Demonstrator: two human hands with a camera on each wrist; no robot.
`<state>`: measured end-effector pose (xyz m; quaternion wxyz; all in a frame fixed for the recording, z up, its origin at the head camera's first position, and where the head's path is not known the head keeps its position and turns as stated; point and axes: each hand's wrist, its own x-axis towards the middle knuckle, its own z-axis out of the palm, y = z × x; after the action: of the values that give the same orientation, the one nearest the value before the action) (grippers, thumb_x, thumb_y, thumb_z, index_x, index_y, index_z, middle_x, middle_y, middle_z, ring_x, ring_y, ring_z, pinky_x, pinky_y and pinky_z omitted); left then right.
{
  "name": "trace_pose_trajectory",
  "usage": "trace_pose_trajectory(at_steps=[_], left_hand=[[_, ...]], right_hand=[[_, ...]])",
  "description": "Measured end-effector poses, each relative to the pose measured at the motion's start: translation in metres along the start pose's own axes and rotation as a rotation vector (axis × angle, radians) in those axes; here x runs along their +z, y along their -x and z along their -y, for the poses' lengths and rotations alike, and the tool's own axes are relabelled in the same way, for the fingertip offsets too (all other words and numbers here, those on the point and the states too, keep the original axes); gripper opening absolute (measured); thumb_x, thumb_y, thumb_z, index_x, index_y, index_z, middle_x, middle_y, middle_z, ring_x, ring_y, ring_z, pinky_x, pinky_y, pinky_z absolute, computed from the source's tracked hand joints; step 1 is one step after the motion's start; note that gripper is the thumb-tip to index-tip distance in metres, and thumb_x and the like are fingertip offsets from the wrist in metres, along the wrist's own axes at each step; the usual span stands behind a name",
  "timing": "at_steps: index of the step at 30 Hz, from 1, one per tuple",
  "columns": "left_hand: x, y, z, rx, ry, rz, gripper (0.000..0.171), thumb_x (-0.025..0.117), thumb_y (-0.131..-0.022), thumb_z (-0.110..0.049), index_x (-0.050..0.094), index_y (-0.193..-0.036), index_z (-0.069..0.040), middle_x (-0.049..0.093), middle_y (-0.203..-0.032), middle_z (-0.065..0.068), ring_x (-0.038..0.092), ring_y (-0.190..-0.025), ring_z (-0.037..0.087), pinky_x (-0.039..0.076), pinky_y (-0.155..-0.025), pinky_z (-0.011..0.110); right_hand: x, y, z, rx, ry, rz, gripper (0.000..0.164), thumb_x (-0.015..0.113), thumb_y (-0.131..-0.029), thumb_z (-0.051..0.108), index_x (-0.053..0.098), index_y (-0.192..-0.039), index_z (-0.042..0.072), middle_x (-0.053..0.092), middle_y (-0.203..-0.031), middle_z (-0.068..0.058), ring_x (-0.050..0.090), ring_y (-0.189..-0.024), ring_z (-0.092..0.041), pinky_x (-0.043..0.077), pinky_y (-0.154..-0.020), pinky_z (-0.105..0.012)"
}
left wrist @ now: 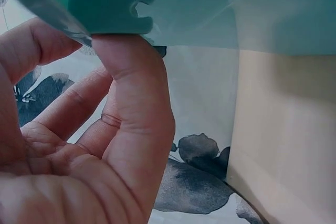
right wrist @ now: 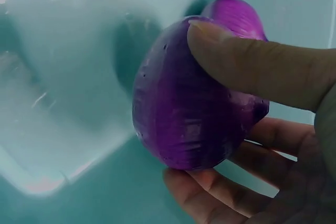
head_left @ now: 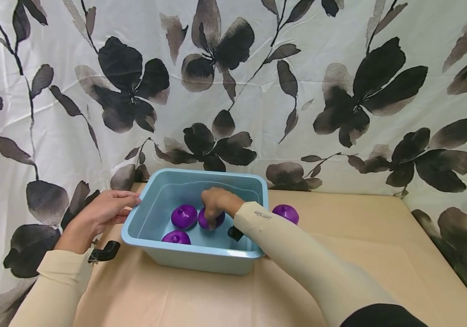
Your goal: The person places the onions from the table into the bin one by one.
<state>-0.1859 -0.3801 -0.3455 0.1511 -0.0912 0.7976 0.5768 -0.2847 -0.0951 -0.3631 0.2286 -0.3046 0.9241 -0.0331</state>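
Observation:
A light blue plastic tub (head_left: 192, 250) stands on the table. My left hand (head_left: 101, 212) pinches its left rim between thumb and finger; in the left wrist view, the fingers (left wrist: 134, 77) meet at the tub's edge. Inside the tub, my right hand (head_left: 220, 202) grips a shiny purple onion (right wrist: 178, 108), thumb on one side and fingers on the other. Two more purple onions lie in the tub: one (head_left: 184, 216) just left of the held one, another (head_left: 177, 237) by the near wall, partly hidden by the rim.
Right of the tub, another purple onion (head_left: 285, 212) sits on the tan table (head_left: 351, 227), partly behind my right forearm. A white curtain (head_left: 290, 150) with dark flowers hangs behind the table. Black straps with small devices (head_left: 104, 252) are on my wrists.

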Motion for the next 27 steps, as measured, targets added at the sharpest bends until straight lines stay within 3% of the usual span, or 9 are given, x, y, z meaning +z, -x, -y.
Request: trace_pose_trajectory(at_steps=[3,9,15,20,24,27], left_hand=[[-0.001,0.001,0.000,-0.006,0.000,-0.008,0.063,0.064,-0.102,-0.021,0.043,-0.152,0.010,0.071,-0.093,-0.012,0.072,-0.083,0.003,0.062,-0.077,0.024],[-0.001,0.002,-0.001,-0.007,0.013,-0.003,0.060,0.064,-0.102,-0.022,0.045,-0.150,0.010,0.072,-0.090,-0.012,0.072,-0.080,0.003,0.062,-0.076,0.023],[-0.001,0.001,-0.001,-0.005,0.029,-0.005,0.050,0.065,-0.102,-0.021,0.054,-0.144,0.005,0.071,-0.089,-0.011,0.072,-0.078,0.004,0.062,-0.075,0.023],[-0.002,0.001,0.000,0.001,0.039,0.002,0.045,0.066,-0.102,-0.021,0.059,-0.139,0.002,0.071,-0.090,-0.011,0.072,-0.078,0.005,0.062,-0.075,0.023],[-0.003,0.003,0.002,0.001,0.039,0.000,0.049,0.067,-0.102,-0.022,0.056,-0.142,0.003,0.071,-0.090,-0.012,0.072,-0.078,0.005,0.062,-0.075,0.024],[-0.004,0.003,0.004,0.005,0.045,0.006,0.051,0.067,-0.102,-0.022,0.054,-0.144,0.004,0.072,-0.091,-0.012,0.073,-0.079,0.005,0.063,-0.076,0.024]], right_hand=[[0.003,-0.001,0.002,0.004,0.006,0.008,0.035,0.095,-0.074,0.019,0.073,-0.099,0.011,0.070,-0.098,-0.002,0.062,-0.088,-0.017,0.058,-0.079,-0.031],[0.003,-0.001,0.003,0.029,-0.016,0.020,0.048,0.093,-0.077,0.023,0.070,-0.117,0.011,0.069,-0.110,-0.003,0.064,-0.097,-0.017,0.059,-0.088,-0.033],[-0.013,0.010,-0.003,-0.016,-0.165,-0.049,0.066,0.087,-0.082,0.028,0.062,-0.139,0.006,0.067,-0.136,-0.010,0.064,-0.122,-0.025,0.055,-0.105,-0.040],[-0.035,0.042,-0.015,-0.074,-0.409,-0.129,0.066,0.085,-0.085,0.026,0.060,-0.142,0.005,0.065,-0.141,-0.016,0.064,-0.128,-0.030,0.053,-0.109,-0.044],[-0.049,0.083,-0.030,-0.127,-0.546,-0.183,0.062,0.084,-0.086,0.024,0.061,-0.141,0.008,0.067,-0.138,-0.014,0.064,-0.128,-0.031,0.054,-0.107,-0.046],[-0.047,0.115,-0.045,-0.178,-0.620,-0.257,0.058,0.085,-0.087,0.022,0.063,-0.138,0.010,0.070,-0.132,-0.011,0.067,-0.120,-0.028,0.057,-0.102,-0.043]])
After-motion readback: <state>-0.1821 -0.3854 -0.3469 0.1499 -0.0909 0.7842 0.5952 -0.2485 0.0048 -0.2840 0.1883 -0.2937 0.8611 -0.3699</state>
